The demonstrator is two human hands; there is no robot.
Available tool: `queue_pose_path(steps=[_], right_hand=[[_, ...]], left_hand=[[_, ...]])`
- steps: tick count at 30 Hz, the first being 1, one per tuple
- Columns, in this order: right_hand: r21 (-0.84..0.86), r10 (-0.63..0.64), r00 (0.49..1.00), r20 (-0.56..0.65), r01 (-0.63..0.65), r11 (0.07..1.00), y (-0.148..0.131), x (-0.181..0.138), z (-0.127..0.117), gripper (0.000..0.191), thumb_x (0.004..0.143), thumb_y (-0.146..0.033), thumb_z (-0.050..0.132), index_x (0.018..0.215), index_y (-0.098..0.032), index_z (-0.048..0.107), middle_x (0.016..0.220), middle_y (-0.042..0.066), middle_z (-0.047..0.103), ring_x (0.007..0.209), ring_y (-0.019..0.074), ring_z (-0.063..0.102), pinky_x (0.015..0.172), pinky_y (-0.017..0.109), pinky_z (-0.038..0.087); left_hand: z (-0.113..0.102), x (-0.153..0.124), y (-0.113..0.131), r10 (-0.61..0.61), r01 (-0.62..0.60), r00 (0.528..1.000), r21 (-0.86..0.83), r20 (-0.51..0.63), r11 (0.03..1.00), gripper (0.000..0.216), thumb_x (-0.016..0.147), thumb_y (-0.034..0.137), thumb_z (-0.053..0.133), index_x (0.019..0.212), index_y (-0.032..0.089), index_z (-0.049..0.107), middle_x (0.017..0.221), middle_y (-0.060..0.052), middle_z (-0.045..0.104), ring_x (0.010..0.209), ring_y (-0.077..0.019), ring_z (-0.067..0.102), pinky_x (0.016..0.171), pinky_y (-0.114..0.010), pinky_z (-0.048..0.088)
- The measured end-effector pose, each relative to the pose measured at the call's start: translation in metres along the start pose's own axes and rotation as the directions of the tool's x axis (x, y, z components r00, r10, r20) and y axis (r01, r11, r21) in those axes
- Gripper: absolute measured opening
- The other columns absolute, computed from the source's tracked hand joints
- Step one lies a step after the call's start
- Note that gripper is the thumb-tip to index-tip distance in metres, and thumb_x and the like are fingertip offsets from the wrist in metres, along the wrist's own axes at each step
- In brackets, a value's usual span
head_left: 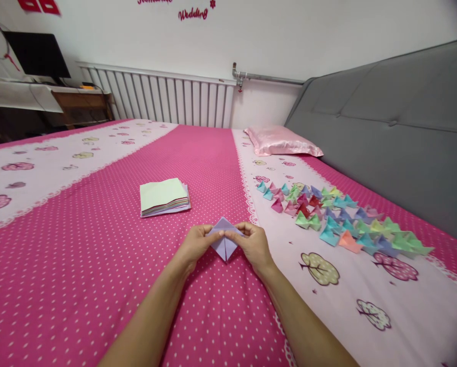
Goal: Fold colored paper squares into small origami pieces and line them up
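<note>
A folded lavender origami paper (pixel 224 250), diamond-shaped with a crease down its lower middle, is held just above the pink dotted bedspread. My left hand (pixel 198 243) pinches its left side, thumb on the front face and fingers behind. On the opposite side my right hand (pixel 256 244) grips it the same way, and the two thumb tips nearly meet at the centre. Beyond my left hand lies a stack of coloured paper sheets (pixel 164 196), pale green on top. To the right, several small folded paper boats (pixel 343 216) in many colours stand in rows.
The bedspread (pixel 98 265) has dotted pink and pale tree-printed bands. A pink pillow (pixel 279 141) lies at the far right beside a grey headboard (pixel 388 112). Along the back wall runs a white radiator (pixel 167 94). A monitor (pixel 37 56) stands on a desk at the far left.
</note>
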State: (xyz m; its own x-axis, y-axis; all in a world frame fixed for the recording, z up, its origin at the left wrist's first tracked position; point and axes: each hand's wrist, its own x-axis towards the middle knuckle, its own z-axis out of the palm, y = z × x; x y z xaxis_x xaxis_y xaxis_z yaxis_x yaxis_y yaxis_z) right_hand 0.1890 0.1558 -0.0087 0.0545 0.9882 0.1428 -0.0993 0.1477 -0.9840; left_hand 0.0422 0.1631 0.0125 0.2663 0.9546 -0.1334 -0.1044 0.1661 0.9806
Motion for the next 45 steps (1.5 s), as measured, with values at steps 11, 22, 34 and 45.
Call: queue_pose_path(steps=[11, 22, 34, 45], right_hand=[[0.123, 0.062, 0.998, 0.002, -0.062, 0.991, -0.004, 0.002, -0.001, 0.034, 0.061, -0.032, 0.071, 0.089, -0.013, 0.065, 0.062, 0.002, 0.067, 0.057, 0.0166, 0.063, 0.057, 0.027, 0.049], [0.08, 0.008, 1.0, -0.011, -0.007, 0.997, -0.003, 0.004, -0.002, 0.03, 0.071, -0.035, 0.062, 0.093, -0.014, 0.063, 0.061, -0.001, 0.062, 0.048, 0.0102, 0.054, 0.047, 0.022, 0.046], [-0.128, -0.141, 0.986, 0.085, 0.151, 0.98, -0.008, 0.002, -0.004, 0.021, 0.078, -0.03, 0.052, 0.09, -0.017, 0.064, 0.073, 0.002, 0.064, 0.056, 0.0118, 0.053, 0.051, 0.021, 0.042], [-0.025, -0.15, 0.974, 0.172, 0.157, 0.987, -0.009, 0.002, -0.006, 0.041, 0.069, -0.009, 0.04, 0.101, -0.022, 0.062, 0.099, 0.003, 0.064, 0.077, 0.014, 0.061, 0.061, 0.023, 0.048]], left_hand=[[-0.002, 0.005, -0.002, -0.026, 0.026, 1.0, -0.041, -0.003, 0.999, 0.031, 0.065, 0.037, 0.067, 0.072, 0.007, 0.067, 0.061, -0.008, 0.066, 0.056, -0.0147, 0.056, 0.061, -0.025, 0.04], [-0.003, 0.005, -0.001, -0.041, 0.033, 0.994, -0.075, -0.097, 0.997, 0.029, 0.067, 0.038, 0.064, 0.066, 0.009, 0.066, 0.057, -0.006, 0.065, 0.053, -0.0119, 0.053, 0.057, -0.021, 0.038], [-0.003, 0.0, 0.003, -0.087, 0.087, 0.996, -0.109, 0.001, 0.99, 0.024, 0.068, 0.032, 0.066, 0.074, 0.009, 0.067, 0.064, -0.007, 0.067, 0.052, -0.0104, 0.055, 0.052, -0.019, 0.039], [-0.004, 0.001, 0.008, -0.168, 0.112, 0.971, -0.298, -0.169, 0.948, 0.012, 0.074, 0.017, 0.058, 0.074, 0.01, 0.067, 0.066, -0.006, 0.066, 0.054, -0.0108, 0.057, 0.052, -0.02, 0.046]])
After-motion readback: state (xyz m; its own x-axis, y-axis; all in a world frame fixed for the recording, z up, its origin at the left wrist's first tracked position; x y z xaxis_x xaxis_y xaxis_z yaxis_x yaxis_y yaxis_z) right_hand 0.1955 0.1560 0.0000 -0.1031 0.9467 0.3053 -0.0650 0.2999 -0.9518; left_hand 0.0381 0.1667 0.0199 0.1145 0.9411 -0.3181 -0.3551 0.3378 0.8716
